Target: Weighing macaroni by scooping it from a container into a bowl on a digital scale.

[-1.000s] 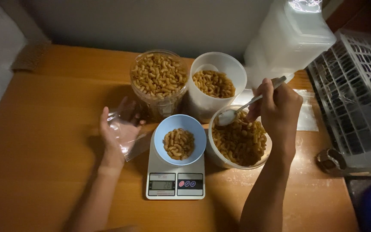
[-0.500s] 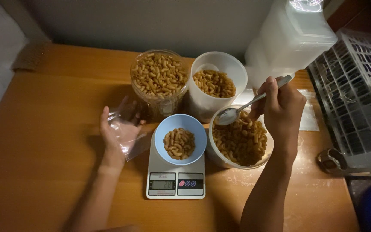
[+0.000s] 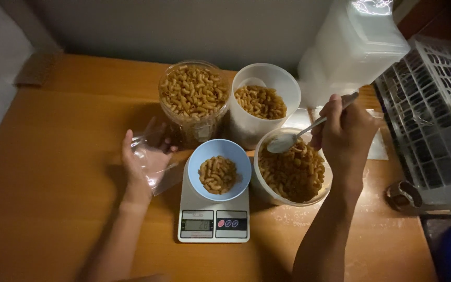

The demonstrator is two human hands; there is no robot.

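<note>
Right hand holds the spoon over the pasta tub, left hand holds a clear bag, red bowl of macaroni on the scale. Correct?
One error: the bowl on the scale is light blue, not red, as the head view shows. The rest stands.

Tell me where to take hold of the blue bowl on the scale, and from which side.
Grip the blue bowl by its rim on the near-left edge, coming from above and the left. Its right side sits close against the white tub of pasta, and the clear jar crowds the far side. The left hand holding the clear plastic bag is nearest. Keep it level; the pasta lies loose inside.
</note>
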